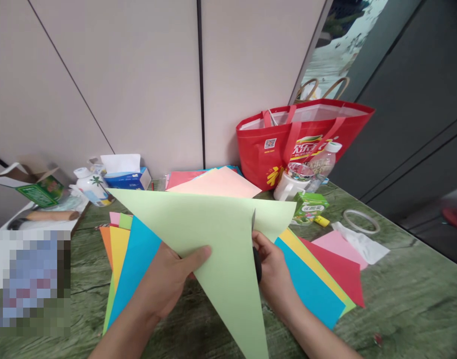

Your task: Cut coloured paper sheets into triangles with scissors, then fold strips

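Note:
A pale green sheet of paper (213,234), folded or cut to a triangular shape, is held up in front of me. My left hand (172,274) grips it near its lower left edge, thumb on top and fingers behind. In my right hand (271,264) is a pair of scissors (257,264) with black handles. One blade shows against the paper near its upper right, where a slit runs up from below. Blue, yellow, red and green sheets (311,279) lie fanned beneath on the right, and more coloured sheets (138,264) lie on the left.
The green wood-patterned table (411,304) meets a pale wall. Along the back stand a tissue box (127,178), a white bottle (92,187), a red bag (258,149), a white mug (290,184) and a clear bottle (324,162). At right lie a tape roll (361,222) and a small green box (310,207).

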Motion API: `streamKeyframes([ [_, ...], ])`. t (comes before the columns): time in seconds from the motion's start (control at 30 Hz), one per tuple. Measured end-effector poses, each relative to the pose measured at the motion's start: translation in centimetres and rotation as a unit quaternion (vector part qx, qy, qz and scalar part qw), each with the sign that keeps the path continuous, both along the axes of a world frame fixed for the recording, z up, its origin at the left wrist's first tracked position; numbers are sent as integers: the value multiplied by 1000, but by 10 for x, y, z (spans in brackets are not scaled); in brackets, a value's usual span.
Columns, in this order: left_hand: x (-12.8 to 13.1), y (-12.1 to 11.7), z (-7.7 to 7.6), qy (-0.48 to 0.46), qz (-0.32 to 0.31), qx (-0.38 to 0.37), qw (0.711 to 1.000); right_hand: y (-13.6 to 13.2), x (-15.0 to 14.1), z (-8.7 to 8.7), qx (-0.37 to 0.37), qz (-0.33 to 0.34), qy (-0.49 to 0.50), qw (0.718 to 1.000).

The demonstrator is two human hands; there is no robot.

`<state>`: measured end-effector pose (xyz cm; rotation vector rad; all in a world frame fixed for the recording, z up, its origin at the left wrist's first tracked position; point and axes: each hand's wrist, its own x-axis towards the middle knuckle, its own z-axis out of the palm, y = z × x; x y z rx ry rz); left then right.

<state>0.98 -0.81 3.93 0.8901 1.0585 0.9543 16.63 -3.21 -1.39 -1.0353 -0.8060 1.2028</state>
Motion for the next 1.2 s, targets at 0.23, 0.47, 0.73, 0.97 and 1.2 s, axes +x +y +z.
streamKeyframes([
  [0.23,-1,0,0,-13,-9,-3,1000,-1,1,-1,-1,-6,-4,1000],
  [0.47,1,-1,2,-17,1,7,1000,-2,1,2,-7,-9,-1,1000],
  [0.73,-1,0,0,-4,-19,-1,1000,-2,-1,1,-16,-2,37,999],
  [0.97,-2,2,-3,13,-22,-4,1000,-1,-1,0,-11,-4,42,999],
  [1.2,-2,2,-5,16,-23,-6,1000,-3,-1,1,-10,-3,41,999],
])
